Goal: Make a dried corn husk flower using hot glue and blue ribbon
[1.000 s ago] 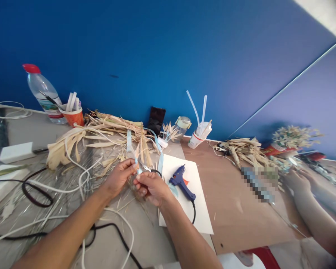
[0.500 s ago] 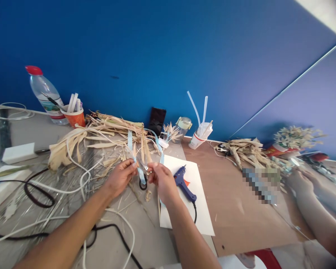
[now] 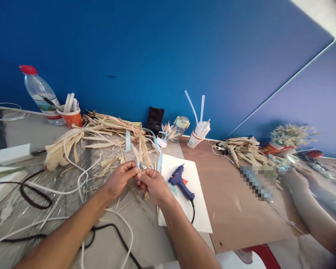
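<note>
My left hand [image 3: 121,179] pinches the stem of a small pale corn-husk piece [image 3: 134,151] with a light blue ribbon [image 3: 138,164] at its base. Thumb and finger of my right hand [image 3: 152,183] press together right against the left fingertips, at the ribbon. A silver bit of what look like small scissors [image 3: 143,167] shows above the right fingers; their handles are hidden by the hand. Behind the hands lies a pile of dried corn husks [image 3: 114,125]. Another strip of blue ribbon [image 3: 128,141] hangs over the husks, and a longer ribbon [image 3: 159,158] curves down on the right.
A blue glue gun [image 3: 182,182] lies on white paper [image 3: 203,209] by my right forearm. White cable [image 3: 81,179] loops on the left. A bottle [image 3: 42,95], paper cup [image 3: 72,117], phone [image 3: 155,118] and jar [image 3: 181,127] line the wall. Another person's arms [image 3: 305,198] are at right.
My hands have come together, the right moving left to meet the left fingertips. The loose ribbon end and black scissor handle below the fingers are now hidden. The view has shifted slightly.
</note>
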`<state>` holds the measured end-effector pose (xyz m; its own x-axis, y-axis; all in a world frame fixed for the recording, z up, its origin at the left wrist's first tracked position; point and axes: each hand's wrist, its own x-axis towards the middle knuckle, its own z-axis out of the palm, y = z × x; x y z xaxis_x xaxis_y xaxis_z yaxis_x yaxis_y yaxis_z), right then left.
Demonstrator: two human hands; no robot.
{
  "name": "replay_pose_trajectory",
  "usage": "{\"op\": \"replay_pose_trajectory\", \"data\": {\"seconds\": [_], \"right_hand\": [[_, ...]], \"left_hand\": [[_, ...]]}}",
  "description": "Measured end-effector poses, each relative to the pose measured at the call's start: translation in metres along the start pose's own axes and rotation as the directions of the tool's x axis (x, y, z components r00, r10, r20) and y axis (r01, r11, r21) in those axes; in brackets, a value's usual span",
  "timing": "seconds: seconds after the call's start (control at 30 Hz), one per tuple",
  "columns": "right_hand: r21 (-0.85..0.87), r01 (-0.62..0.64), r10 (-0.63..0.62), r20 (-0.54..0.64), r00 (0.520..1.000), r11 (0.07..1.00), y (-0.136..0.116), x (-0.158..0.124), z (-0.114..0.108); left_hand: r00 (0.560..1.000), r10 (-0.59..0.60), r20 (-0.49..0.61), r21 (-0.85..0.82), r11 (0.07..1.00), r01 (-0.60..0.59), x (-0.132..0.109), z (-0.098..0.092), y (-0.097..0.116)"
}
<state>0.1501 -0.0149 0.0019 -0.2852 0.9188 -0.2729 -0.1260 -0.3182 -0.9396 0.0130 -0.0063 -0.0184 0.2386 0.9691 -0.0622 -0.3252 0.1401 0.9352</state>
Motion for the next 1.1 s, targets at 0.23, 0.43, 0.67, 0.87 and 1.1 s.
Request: {"op": "replay_pose_trajectory", "data": {"seconds": [0.23,0.43,0.67,0.87,1.1], "right_hand": [[-0.719,0.088,-0.270,-0.142,0.952,0.689,-0.003,-0.007,0.012],[-0.571,0.141,-0.250,-0.117,0.961,0.809,-0.012,-0.006,-0.004],[-0.254,0.149,-0.187,-0.134,0.973,0.956,-0.013,0.004,-0.013],[-0.137,0.197,-0.222,-0.203,0.954,0.971,-0.018,0.002,-0.007],[0.079,0.238,-0.222,-0.174,0.960,0.968,-0.042,0.003,-0.023]], "left_hand": [[0.993,0.075,-0.088,0.195,0.979,-0.057,0.003,-0.002,-0.004],[0.996,0.057,-0.075,0.142,0.989,-0.046,0.005,-0.006,-0.006],[0.994,0.095,0.051,0.358,0.928,-0.107,0.004,0.001,-0.004],[0.992,0.091,0.082,0.312,0.943,-0.112,0.002,0.008,0.003],[0.997,0.075,0.028,0.235,0.969,-0.079,-0.001,0.008,0.007]]}}
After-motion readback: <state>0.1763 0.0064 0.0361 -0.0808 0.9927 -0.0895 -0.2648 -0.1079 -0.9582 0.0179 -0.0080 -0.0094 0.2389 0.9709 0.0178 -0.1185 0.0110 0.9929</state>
